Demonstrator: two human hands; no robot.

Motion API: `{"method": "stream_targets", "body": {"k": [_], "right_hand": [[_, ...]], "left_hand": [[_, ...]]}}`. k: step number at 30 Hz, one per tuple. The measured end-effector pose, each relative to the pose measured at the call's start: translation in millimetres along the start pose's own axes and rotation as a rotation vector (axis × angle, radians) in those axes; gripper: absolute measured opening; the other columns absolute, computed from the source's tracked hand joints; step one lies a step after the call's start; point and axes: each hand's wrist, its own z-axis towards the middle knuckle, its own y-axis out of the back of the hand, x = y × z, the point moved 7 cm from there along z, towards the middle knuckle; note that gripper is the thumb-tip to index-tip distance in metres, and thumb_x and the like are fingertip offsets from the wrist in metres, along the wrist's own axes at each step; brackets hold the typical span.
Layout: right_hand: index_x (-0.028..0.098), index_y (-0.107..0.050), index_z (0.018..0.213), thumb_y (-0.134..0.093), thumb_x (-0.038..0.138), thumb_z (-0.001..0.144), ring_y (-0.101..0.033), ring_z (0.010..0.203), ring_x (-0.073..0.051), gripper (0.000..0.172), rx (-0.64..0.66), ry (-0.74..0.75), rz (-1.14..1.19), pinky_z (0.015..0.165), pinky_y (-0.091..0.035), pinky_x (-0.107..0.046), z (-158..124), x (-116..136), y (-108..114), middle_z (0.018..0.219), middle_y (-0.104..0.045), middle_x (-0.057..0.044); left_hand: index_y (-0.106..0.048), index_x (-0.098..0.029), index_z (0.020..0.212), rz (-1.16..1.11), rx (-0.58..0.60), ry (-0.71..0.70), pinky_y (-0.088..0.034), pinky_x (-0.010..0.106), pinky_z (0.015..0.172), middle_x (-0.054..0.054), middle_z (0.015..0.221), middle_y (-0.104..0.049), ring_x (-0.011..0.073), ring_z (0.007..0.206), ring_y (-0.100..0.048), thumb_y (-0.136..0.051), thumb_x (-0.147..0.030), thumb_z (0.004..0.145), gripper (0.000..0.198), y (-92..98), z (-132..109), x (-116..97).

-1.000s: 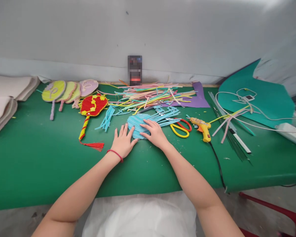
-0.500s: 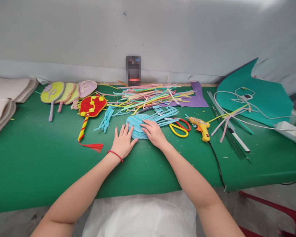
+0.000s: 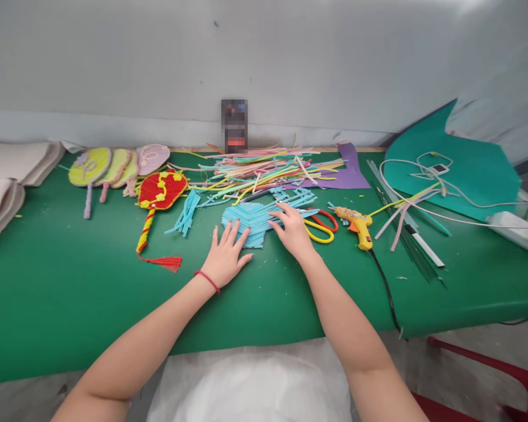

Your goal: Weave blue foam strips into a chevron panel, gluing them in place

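A flat panel of light-blue pipe cleaners lies in front of me, its stems laid side by side and their loose ends fanning out to the right. My left hand rests with spread fingers on the panel's lower left edge. Over the fanned ends on the right is my right hand, its fingers stretched and apart, the tips touching the stems. Scissors with red and yellow handles lie just beyond that hand, partly under the blue ends. A small bunch of cut blue pipe cleaners sits to the left.
A red and yellow fan with a tassel lies left, near several pastel fans. Behind is a heap of coloured pipe cleaners and a phone. Rightward are a yellow glue gun with cord, a white cable and teal sheet.
My right hand has slid right, off the panel's body and onto the fanned ends. My left hand has shifted slightly lower, uncovering more of the panel's lower edge.
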Motion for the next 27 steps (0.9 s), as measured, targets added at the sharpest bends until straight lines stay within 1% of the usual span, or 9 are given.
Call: {"method": "stream_targets", "body": {"k": [5, 11, 14, 18, 21, 24, 27], "right_hand": [[0.023, -0.063, 0.11, -0.049, 0.033, 0.089, -0.045, 0.125, -0.028, 0.027, 0.053, 0.006, -0.034, 0.105, -0.032, -0.054, -2.6, 4.0, -9.6, 0.129, -0.055, -0.011], [0.022, -0.057, 0.12, -0.051, 0.032, 0.089, -0.044, 0.126, -0.029, 0.034, 0.07, -0.01, -0.062, 0.104, -0.031, -0.054, -3.3, 1.2, -15.7, 0.131, -0.053, -0.012], [0.023, -0.057, 0.121, -0.05, 0.032, 0.089, -0.042, 0.127, -0.03, 0.034, 0.078, -0.015, -0.069, 0.104, -0.031, -0.055, -3.7, 0.5, -17.5, 0.133, -0.052, -0.011], [0.022, -0.057, 0.12, -0.05, 0.032, 0.089, -0.04, 0.129, -0.03, 0.034, 0.095, -0.029, -0.091, 0.106, -0.029, -0.055, -4.3, 1.2, -17.5, 0.134, -0.052, -0.011], [0.022, -0.059, 0.118, -0.049, 0.032, 0.09, -0.043, 0.127, -0.029, 0.032, 0.084, -0.031, -0.078, 0.106, -0.03, -0.053, -3.6, 3.0, -15.5, 0.132, -0.053, -0.011], [0.022, -0.06, 0.116, -0.048, 0.032, 0.09, -0.045, 0.124, -0.027, 0.031, 0.046, -0.05, -0.067, 0.106, -0.03, -0.052, -2.6, 4.3, -13.8, 0.131, -0.054, -0.011], [0.021, -0.06, 0.116, -0.049, 0.031, 0.089, -0.043, 0.126, -0.027, 0.03, 0.03, -0.066, -0.095, 0.106, -0.029, -0.052, -2.4, 6.4, -15.6, 0.133, -0.052, -0.012]], "left_hand": [[-0.03, -0.023, 0.145, 0.003, 0.023, -0.025, -0.011, 0.056, 0.112, 0.013, 0.154, -0.022, 0.0297, 0.142, -0.015, -0.037, -0.051, 0.091, 0.061, -6.2, -0.6, -1.4], [-0.031, -0.023, 0.144, -0.008, 0.038, -0.015, -0.012, 0.056, 0.112, 0.013, 0.154, -0.02, 0.0293, 0.142, -0.015, -0.038, -0.05, 0.091, 0.06, -7.7, 0.7, 1.2], [-0.031, -0.024, 0.144, -0.017, 0.06, -0.008, -0.013, 0.056, 0.112, 0.012, 0.154, -0.02, 0.0295, 0.142, -0.016, -0.038, -0.05, 0.091, 0.059, -8.4, 1.2, 2.7], [-0.03, -0.024, 0.145, -0.017, 0.074, -0.01, -0.012, 0.057, 0.112, 0.013, 0.154, -0.02, 0.0301, 0.142, -0.015, -0.037, -0.05, 0.092, 0.059, -8.3, 1.7, 2.7], [-0.03, -0.023, 0.145, -0.024, 0.069, -0.011, -0.012, 0.057, 0.112, 0.014, 0.154, -0.019, 0.03, 0.142, -0.015, -0.038, -0.05, 0.092, 0.06, -8.1, 1.7, 2.5], [-0.031, -0.023, 0.144, -0.043, 0.063, -0.013, -0.012, 0.057, 0.112, 0.014, 0.154, -0.02, 0.0302, 0.142, -0.015, -0.039, -0.049, 0.091, 0.06, -8.7, 1.4, 2.9], [-0.032, -0.023, 0.144, -0.065, 0.052, -0.008, -0.012, 0.058, 0.111, 0.014, 0.154, -0.021, 0.0307, 0.142, -0.016, -0.041, -0.048, 0.091, 0.059, -9.3, 1.5, 3.5]]}}
